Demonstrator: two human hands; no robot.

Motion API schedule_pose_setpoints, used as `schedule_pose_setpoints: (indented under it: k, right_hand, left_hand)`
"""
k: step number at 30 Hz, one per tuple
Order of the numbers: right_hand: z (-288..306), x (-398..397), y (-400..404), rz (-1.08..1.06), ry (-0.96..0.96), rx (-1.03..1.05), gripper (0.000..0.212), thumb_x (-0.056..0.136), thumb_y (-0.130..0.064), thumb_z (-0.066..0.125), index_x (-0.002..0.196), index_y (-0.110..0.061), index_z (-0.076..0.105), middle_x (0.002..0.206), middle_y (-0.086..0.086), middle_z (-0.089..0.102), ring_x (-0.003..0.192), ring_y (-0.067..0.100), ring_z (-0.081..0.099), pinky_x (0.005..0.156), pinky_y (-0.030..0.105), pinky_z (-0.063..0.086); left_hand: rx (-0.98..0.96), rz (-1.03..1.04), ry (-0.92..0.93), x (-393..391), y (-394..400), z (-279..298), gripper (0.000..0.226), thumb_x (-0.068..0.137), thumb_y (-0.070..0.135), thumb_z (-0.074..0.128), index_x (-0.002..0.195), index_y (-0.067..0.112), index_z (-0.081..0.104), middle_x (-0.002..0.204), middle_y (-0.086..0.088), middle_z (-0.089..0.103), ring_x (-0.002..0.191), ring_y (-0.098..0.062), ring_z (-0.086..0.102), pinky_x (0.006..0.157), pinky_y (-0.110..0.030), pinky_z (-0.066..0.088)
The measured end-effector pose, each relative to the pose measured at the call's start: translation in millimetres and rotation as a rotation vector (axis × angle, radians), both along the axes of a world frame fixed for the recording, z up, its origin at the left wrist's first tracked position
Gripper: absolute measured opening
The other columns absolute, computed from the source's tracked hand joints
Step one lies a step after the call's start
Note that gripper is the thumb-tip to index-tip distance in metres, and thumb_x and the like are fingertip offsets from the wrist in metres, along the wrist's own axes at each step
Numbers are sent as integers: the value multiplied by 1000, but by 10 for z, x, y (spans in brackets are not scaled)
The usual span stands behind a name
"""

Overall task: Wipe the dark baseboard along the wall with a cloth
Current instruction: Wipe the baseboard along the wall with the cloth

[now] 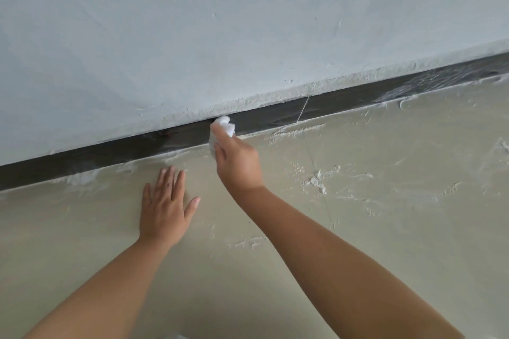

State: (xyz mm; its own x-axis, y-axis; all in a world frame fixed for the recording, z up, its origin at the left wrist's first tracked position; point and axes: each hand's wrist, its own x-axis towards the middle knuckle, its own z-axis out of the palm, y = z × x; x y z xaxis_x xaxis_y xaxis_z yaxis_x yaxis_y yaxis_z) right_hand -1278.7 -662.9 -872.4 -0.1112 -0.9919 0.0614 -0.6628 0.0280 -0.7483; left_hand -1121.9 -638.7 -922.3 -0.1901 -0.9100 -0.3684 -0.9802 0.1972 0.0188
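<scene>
Here, a crumpled white cloth (223,127) is gripped by the curled fingers (220,146) of the right hand (238,164) and pressed against the dark baseboard (264,117), just under the rough lower edge of the pale wall (192,36). The left hand (164,205) is laid flat, fingers straight, on the beige floor (385,228), near the baseboard. White dust is smeared along the floor edge to the right.

Cloth (224,129): lower part hidden in right hand (238,162) grip; baseboard (275,115): both ends cut by frame edges; forearms: cut at bottom edge
</scene>
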Motion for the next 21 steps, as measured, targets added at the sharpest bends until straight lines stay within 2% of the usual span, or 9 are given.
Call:
schedule_pose_setpoints:
  k: [2, 4, 7, 9, 11, 14, 18, 21]
  right_hand:
    - [-70, 78, -45, 84, 71, 133, 48, 84, 9, 37, 131, -2, 39, 90, 25, 59, 75, 38, 58, 57, 31, 31]
    - [-121, 56, -87, 140, 92, 236, 50, 86, 7, 35, 134, -6, 35, 96, 24, 59, 84, 38, 57, 60, 31, 28]
    - [-129, -77, -110, 199, 145, 262, 49, 88, 3, 35, 135, -9, 35, 98, 23, 60, 88, 36, 56, 61, 29, 27]
    - [-140, -272, -71, 189, 152, 292, 48, 88, 0, 36, 133, -16, 41, 95, 24, 60, 86, 35, 56, 62, 29, 30]
    - [-132, -513, -11, 125, 162, 336, 46, 88, -1, 38, 129, -20, 47, 89, 21, 58, 82, 34, 56, 62, 28, 34]
    - [-89, -784, 40, -43, 160, 355, 44, 89, -3, 39, 127, -21, 50, 78, 14, 52, 71, 29, 52, 59, 25, 32]
    - [-33, -1015, 0, -317, 19, 358, 44, 87, -5, 42, 128, -20, 52, 98, 20, 64, 72, 24, 49, 63, 24, 34]
    - [13, -1102, 24, -382, -65, 345, 44, 85, -5, 45, 127, -19, 54, 102, 17, 65, 77, 22, 49, 65, 22, 33]
  left_hand:
    - [16, 34, -40, 107, 38, 5, 72, 88, 55, 12, 144, 10, 12, 154, -10, 7, 143, -23, 2, 114, -43, 4]
    - [26, 46, -62, 156, 61, 1, 64, 94, 47, 26, 145, 12, 8, 155, -8, 3, 143, -22, -1, 114, -41, 3]
    - [19, 28, -66, 151, 21, -25, 65, 94, 46, 26, 145, 13, 4, 155, -7, 0, 143, -20, -4, 114, -38, 1]
    - [18, 17, -41, 97, -2, -45, 65, 94, 46, 25, 145, 13, 4, 155, -7, 0, 143, -20, -4, 114, -38, 0]
    - [19, 24, -4, 35, 5, -51, 64, 94, 46, 27, 145, 13, 5, 155, -7, 1, 143, -20, -4, 114, -38, 0]
    - [13, 12, 3, -33, 14, -57, 64, 94, 46, 27, 145, 14, 5, 155, -6, 0, 143, -19, -4, 114, -39, 1]
    - [9, 8, 38, -148, -66, -47, 64, 94, 47, 24, 145, 14, 3, 155, -7, -2, 142, -19, -7, 114, -38, -2]
    - [13, -12, 39, -243, -105, -11, 64, 94, 47, 23, 145, 15, 1, 155, -6, -3, 142, -18, -8, 114, -38, -3]
